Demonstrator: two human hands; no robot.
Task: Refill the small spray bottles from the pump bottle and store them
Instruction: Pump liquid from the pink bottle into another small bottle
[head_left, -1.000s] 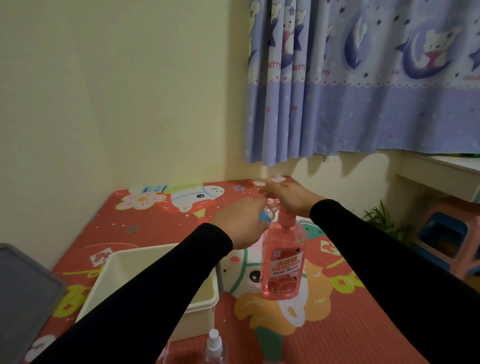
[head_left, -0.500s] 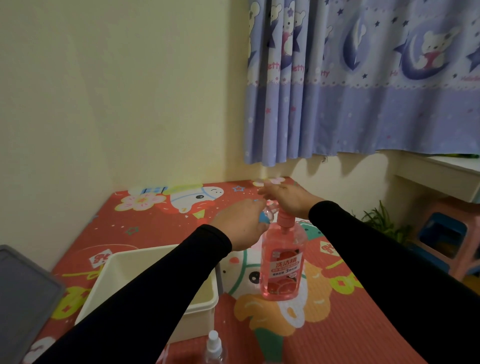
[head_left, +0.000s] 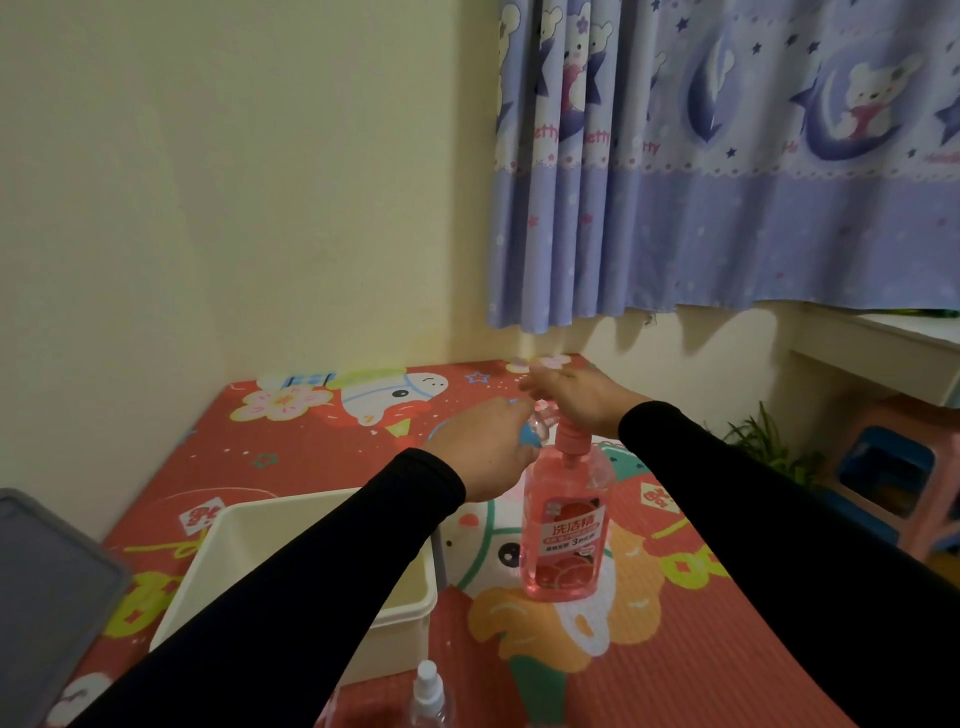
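A pink pump bottle (head_left: 566, 525) with a red label stands upright on the red cartoon mat (head_left: 675, 649). My right hand (head_left: 582, 400) lies flat on its pump head, fingers spread. My left hand (head_left: 480, 447) is closed around a small clear spray bottle (head_left: 537, 426) with a blue part, held right beside the pump's nozzle; most of it is hidden by my fingers. Another small clear spray bottle (head_left: 427, 693) with a white top stands at the bottom edge.
A cream plastic bin (head_left: 410, 618) sits open at the left under my left forearm. A grey lid (head_left: 47, 597) lies at the far left. The wall and a purple curtain (head_left: 727, 166) are behind; a pink stool (head_left: 893, 478) and a plant (head_left: 763, 441) stand at the right.
Both hands stay at the pump head; my right hand has shifted slightly on it. The pump bottle stands in the same place.
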